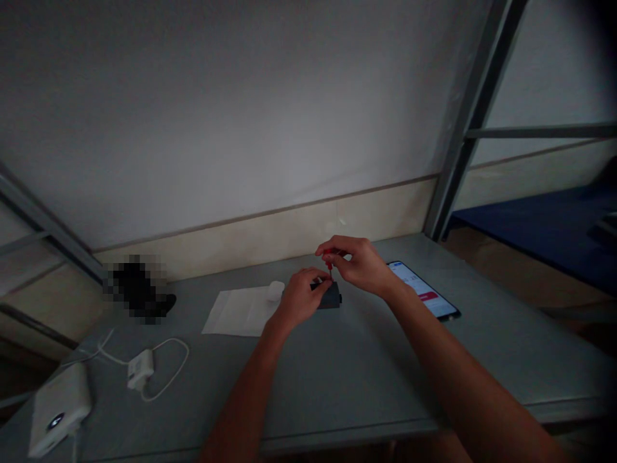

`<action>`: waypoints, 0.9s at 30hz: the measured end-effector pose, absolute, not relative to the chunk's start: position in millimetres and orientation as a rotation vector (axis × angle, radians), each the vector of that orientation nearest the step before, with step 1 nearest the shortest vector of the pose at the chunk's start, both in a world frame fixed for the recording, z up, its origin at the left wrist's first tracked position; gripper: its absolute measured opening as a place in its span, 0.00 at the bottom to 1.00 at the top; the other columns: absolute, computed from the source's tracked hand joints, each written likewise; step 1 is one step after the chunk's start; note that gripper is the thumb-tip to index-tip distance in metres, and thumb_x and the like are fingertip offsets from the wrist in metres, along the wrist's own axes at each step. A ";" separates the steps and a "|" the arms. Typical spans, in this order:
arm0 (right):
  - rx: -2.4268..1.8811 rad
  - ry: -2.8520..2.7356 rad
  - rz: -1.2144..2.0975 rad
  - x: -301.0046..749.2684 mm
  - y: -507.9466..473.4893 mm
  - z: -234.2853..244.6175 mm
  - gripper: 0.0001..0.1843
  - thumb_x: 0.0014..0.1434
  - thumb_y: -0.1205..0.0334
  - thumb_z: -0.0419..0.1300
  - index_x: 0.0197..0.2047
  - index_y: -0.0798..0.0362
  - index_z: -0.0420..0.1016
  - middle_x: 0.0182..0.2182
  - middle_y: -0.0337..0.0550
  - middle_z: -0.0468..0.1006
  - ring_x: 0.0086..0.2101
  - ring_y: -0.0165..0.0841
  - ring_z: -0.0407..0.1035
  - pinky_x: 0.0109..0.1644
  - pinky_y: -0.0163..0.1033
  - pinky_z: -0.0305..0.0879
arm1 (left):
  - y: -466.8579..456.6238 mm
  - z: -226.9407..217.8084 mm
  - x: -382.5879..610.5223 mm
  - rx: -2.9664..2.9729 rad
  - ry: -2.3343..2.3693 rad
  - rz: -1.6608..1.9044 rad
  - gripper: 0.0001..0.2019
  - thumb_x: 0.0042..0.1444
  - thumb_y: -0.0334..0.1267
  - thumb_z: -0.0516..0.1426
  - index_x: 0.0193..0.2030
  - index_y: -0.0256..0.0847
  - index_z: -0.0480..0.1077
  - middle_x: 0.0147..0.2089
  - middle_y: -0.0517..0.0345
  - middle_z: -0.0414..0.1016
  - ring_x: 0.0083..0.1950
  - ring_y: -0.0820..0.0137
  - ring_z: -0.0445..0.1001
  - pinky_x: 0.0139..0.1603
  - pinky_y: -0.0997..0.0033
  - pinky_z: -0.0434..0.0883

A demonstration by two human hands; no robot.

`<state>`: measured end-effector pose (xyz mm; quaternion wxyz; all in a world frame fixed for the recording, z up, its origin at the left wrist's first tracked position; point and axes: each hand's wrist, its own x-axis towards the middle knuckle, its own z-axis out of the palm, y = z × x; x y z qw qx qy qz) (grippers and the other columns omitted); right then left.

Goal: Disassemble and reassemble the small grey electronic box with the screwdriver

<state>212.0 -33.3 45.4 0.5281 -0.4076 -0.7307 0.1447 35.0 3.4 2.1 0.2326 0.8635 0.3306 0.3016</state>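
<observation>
A small dark box-shaped device (330, 299) lies on the grey tabletop in front of me. My left hand (303, 297) is closed around its left side, fingertips at the top near the screwdriver's tip. Above the device, my right hand (354, 262) grips a red-handled screwdriver (329, 263) between thumb and fingers. The screwdriver stands nearly upright, its thin shaft pointing down at the device's top. Where the tip touches is too small to make out, and my left hand hides part of the device.
White paper (238, 312) lies left of my hands. A lit smartphone (424, 292) rests beyond my right forearm. At the left are a white power bank (60, 408), a white adapter with cable (141, 368) and a black object (144, 292). Metal frame posts (463, 148) stand by the wall.
</observation>
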 end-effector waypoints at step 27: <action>-0.875 -1.854 0.699 226.4 -42.6 53.2 0.13 0.60 0.69 0.53 0.38 0.54 0.80 0.33 0.42 0.81 0.34 0.33 0.73 0.41 0.39 0.71 | -0.4 1.3 33.4 2.429 0.867 0.811 0.11 0.66 0.33 0.52 0.45 0.41 0.76 0.49 0.52 0.80 0.50 0.65 0.77 0.54 0.65 0.72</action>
